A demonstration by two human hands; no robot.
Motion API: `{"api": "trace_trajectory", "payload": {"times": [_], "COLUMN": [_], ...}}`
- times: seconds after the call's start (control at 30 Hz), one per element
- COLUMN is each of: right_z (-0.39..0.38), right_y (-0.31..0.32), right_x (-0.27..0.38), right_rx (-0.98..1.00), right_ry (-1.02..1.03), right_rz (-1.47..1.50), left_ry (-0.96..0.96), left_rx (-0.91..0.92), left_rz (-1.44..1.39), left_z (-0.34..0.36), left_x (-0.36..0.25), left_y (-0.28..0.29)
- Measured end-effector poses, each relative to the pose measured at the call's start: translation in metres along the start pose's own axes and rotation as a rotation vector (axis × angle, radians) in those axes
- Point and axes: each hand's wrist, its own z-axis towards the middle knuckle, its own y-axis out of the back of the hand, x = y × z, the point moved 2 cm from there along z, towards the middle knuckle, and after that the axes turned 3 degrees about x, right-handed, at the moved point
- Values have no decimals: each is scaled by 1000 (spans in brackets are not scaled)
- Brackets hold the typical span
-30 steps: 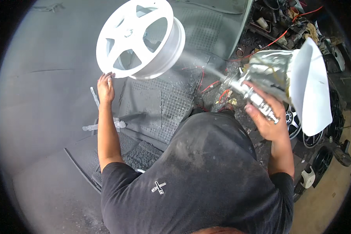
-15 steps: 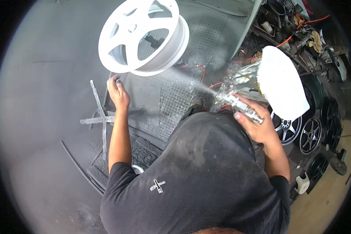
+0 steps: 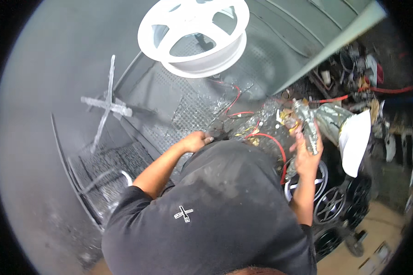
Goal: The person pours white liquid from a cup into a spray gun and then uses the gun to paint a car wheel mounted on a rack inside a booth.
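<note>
My right hand (image 3: 309, 158) is wrapped around the handle of a metal spray gun (image 3: 305, 121), held up to the right of my body. A grey, translucent cup (image 3: 330, 118) is on the gun, with a broad white cover (image 3: 355, 142) at its outer end. My left hand (image 3: 196, 142) is closed at my waist, against the dark shirt; whatever its fingers hold, if anything, is hidden. Ahead, a white five-spoke wheel rim (image 3: 193, 52) is raised and tilted above the floor. Neither hand touches it.
A cross-shaped, paint-coated stand (image 3: 109, 106) is at the left. A red hose (image 3: 280, 149) winds over the littered floor. Several dark rims, among them a silver-edged rim (image 3: 330, 204), lie at the right. A pale post (image 3: 330, 46) slants beside a cluttered shelf.
The spray gun has swung from pointing toward the rim to pointing up and away, and its spray mist is gone. My left hand has dropped from beneath the rim to my waist, closing.
</note>
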Motion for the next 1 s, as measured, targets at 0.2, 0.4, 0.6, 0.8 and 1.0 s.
{"api": "trace_trajectory", "payload": {"times": [0.2,0.4,0.6,0.8,1.0], "right_z": [-19,-12,20,41,34], "right_y": [-30,-26,19,40,8], "right_x": [36,53,54,54,56], "right_rx": [591,735,201,148,120], "right_ry": [-103,-46,81,168,115], "right_rz": [190,21,-107,-47,104], "left_ry": [-415,-747,-1085,-1087,-1060], "left_rx": [-275,-282,-77,-56,12], "left_rz": [-133,-152,-189,-187,-216], "left_z": [-28,-37,-44,-29,-4], "left_x": [-65,-139,-228,-288,-281], "left_y": [16,17,15,-10,-12]}}
